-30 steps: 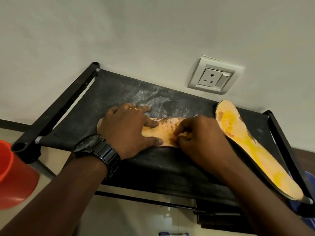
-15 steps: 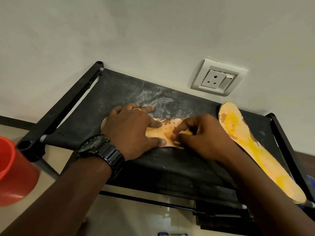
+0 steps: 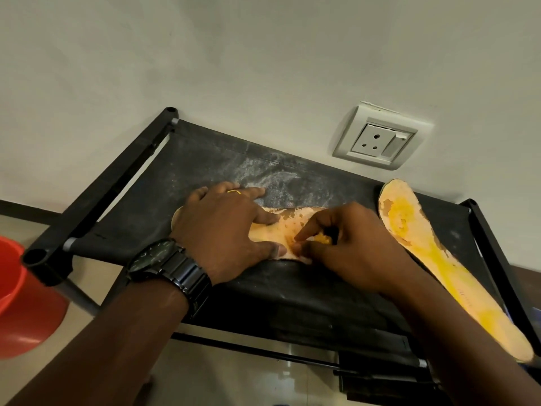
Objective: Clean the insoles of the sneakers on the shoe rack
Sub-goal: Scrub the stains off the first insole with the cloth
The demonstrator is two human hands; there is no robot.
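- Pale plastered wall [image 3: 234, 54] carries a white socket plate [image 3: 377, 139] above the far right of the shoe rack [image 3: 205, 159], whose black fabric top shelf is streaked with grey dust.
- Change from half a second earlier: very little. Both hands keep their places on the worn insole [image 3: 281, 227], the second insole [image 3: 424, 250] lies where it did, and the right fingertips have drawn only slightly nearer to the left thumb.
- Left hand [image 3: 222, 227]: fingers [image 3: 263, 218] straight and spread wide, pressing the left part of the worn insole flat against the shelf. The thumb lies along the insole's near edge. A thin ring [image 3: 234, 191] sits on one finger and a dark metal watch [image 3: 172, 268] on the wrist.
- Right hand [image 3: 351, 244]: fingers [image 3: 301, 236] curled, with forefinger and thumb closed to a narrow pinch on the surface of the worn insole near its middle, just beside the left thumb tip. A yellow patch shows in the hollow under the palm; whether it is loose or part of the insole cannot be told.
- Worn insole: flat on the middle of the top shelf, orange-tan with brown peeling patches, largely covered by the two hands.
- Second insole: at the right end of the shelf, running from far to near, with its near end past the shelf's near edge.
- Red bucket [image 3: 26, 312]: on the floor at the near left, apart from the rack.
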